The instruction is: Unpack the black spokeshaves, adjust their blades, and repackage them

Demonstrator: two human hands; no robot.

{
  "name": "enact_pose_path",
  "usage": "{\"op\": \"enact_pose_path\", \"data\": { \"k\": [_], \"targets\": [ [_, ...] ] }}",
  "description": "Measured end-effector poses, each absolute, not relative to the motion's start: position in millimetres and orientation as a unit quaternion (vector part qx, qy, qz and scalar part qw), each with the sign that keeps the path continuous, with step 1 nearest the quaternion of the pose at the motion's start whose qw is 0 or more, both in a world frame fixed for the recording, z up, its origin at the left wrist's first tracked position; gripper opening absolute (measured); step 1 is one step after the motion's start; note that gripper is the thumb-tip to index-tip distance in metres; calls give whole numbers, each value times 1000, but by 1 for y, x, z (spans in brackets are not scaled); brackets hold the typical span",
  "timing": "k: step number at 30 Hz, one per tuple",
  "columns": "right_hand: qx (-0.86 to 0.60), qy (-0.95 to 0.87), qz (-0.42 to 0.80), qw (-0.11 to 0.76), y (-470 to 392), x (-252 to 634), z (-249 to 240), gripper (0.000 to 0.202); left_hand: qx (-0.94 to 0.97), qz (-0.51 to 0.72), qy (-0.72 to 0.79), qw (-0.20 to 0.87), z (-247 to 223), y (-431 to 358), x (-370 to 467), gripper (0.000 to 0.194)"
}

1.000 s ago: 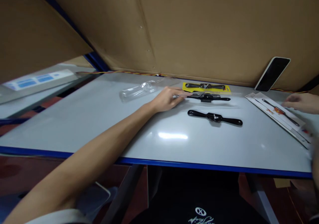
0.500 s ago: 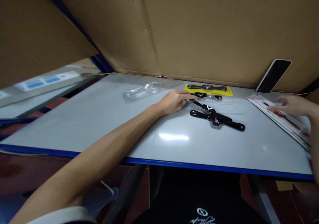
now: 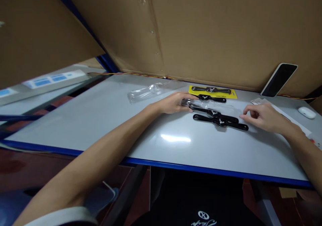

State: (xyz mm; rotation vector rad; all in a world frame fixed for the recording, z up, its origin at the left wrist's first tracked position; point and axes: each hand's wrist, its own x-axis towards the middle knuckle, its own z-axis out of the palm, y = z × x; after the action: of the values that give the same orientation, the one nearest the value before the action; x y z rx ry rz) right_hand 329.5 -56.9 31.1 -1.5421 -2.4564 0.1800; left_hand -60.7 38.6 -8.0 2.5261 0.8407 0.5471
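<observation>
My left hand [image 3: 174, 102] is closed round the left end of a clear plastic shell [image 3: 186, 102], its thumb by the handle tip of a black spokeshave [image 3: 213, 112]. Just in front lies a second black spokeshave [image 3: 221, 122], nearly parallel and partly overlapping. Behind the shell, a third spokeshave [image 3: 206, 97] reaches toward my left fingers. My right hand [image 3: 264, 116] hovers by the right ends of the front tools, thumb and forefinger brought together in a pinch. Whether it grips the shell's faint right edge is hard to see.
A yellow card [image 3: 233, 93] with another spokeshave lies at the back. Left of it sits another clear plastic shell [image 3: 146, 92]. A phone [image 3: 279, 80] leans on the cardboard wall, near a white earbud case [image 3: 307, 112]. White packaging [image 3: 299, 125] lies partly behind my right arm.
My right hand has moved left from the white package to the spokeshaves' right ends. The slanted spokeshave by my left hand now lies nearly parallel to the front one. The view has shifted slightly.
</observation>
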Motion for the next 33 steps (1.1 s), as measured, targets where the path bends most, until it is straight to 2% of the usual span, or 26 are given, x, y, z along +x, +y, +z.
{"op": "enact_pose_path", "data": {
  "k": [4,8,11,14,16,18,22,25,27,29,31,33],
  "targets": [
    [-500,-857,84,95,-57,329,28,39,898,234,312,204,-10,39,-58,58],
    [-484,-861,79,133,-53,332,24,38,846,347,376,148,-3,44,-67,54],
    [-485,-858,80,148,-51,331,19,43,805,388,447,48,8,58,-99,59],
    [-480,-861,85,145,-50,331,14,46,785,331,516,-87,21,70,-150,55],
    [-474,-864,86,145,-50,331,12,47,741,313,580,-128,29,71,-181,56],
    [-469,-867,88,144,-49,331,11,47,744,245,616,-89,36,67,-201,61],
    [-456,-873,91,148,-47,331,10,46,709,131,689,74,43,54,-202,64],
    [-451,-875,87,154,-47,330,11,45,690,97,711,96,43,49,-188,69],
    [-450,-875,87,156,-47,329,11,45,690,89,714,85,42,49,-180,70],
    [-449,-875,88,158,-48,327,11,44,685,113,719,26,40,51,-172,64],
    [-459,-868,90,167,-50,324,9,42,669,178,719,-64,35,53,-161,52],
    [-482,-852,91,185,-49,320,5,39,665,270,689,-104,28,55,-146,41]
  ]
}}
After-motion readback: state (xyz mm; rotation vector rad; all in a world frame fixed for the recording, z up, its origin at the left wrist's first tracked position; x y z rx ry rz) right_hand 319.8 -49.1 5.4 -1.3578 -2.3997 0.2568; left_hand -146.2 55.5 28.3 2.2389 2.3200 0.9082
